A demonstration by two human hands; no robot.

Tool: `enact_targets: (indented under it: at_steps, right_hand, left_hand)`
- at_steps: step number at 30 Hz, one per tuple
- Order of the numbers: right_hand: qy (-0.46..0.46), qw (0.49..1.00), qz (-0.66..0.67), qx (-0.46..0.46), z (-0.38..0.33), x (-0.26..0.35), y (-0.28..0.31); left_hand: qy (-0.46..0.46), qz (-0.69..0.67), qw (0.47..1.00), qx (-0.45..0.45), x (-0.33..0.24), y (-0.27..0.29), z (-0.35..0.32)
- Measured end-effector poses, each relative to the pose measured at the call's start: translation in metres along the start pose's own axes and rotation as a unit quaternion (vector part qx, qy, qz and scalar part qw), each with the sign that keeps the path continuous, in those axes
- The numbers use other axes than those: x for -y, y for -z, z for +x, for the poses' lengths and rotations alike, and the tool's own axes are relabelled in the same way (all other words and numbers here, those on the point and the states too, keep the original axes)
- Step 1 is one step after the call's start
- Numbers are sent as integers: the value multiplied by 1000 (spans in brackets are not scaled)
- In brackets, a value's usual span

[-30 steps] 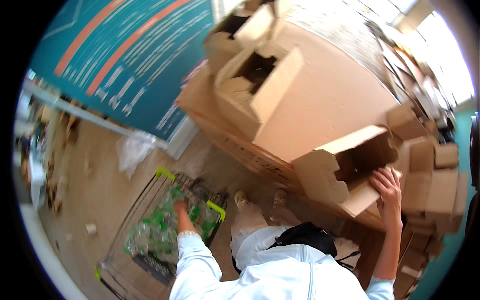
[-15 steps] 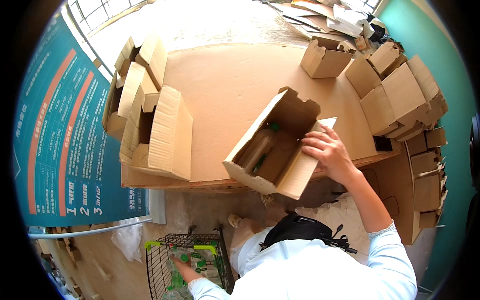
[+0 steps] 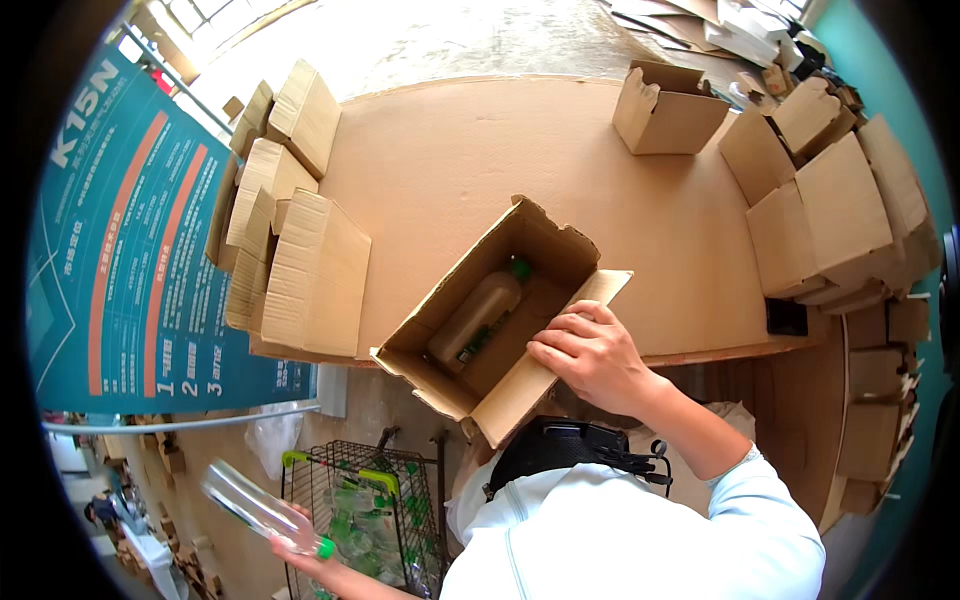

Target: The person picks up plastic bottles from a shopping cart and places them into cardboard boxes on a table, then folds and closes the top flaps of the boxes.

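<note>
My left hand is wrapped round a see-through plastic bottle with a green cap. The bottle slants beside a black wire cart with green corner pieces, which holds several similar bottles. My right hand grips the near right flap of an open cardboard box. This box sits tilted at the front edge of a brown, cardboard-topped table. Inside it lies one green-capped bottle. My right fingers curl over the flap's edge, and my thumb is hidden.
Several open cardboard boxes line the table's left side. One more box stands at the far right, near stacked boxes. A small black object rests at the right corner. A teal printed banner stands on the left.
My left hand has come up out of the cart to the left, now with a bottle in it. The box in my right hand has shifted left and nearer to me.
</note>
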State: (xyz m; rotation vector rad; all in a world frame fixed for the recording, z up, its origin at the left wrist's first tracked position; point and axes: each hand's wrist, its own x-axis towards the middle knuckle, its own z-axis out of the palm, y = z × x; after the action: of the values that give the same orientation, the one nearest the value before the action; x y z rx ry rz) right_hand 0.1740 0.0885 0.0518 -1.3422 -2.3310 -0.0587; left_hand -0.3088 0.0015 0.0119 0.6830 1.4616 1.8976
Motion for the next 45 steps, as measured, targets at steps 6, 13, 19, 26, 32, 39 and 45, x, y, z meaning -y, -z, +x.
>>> enact_targets:
  at_steps: [6, 13, 19, 26, 32, 39, 45]
  right_hand:
    - [51, 996, 70, -26, -3, -11, -4]
    - [80, 980, 138, -123, -8, -37, 2]
    - [61, 974, 154, -151, -12, -41, 1]
    - [68, 968, 185, -155, -15, -39, -2]
    - [60, 974, 178, -129, -16, -40, -1]
    - [7, 955, 252, -155, -15, -44, 29]
    - [-333, 859, 338, -191, -51, -97, 33]
  left_hand:
    - [124, -12, 885, 449, -87, -145, -3]
    - [-115, 469, 584, 653, -107, -348, -57]
    - [-51, 596, 414, 687, -31, -402, -64]
    - [-126, 438, 383, 803, 73, -363, -53]
    - [-136, 533, 205, 810, 106, -354, -51]
    - [-170, 419, 475, 755, -1, -383, -52]
    - [-56, 157, 826, 539, -89, -276, -34]
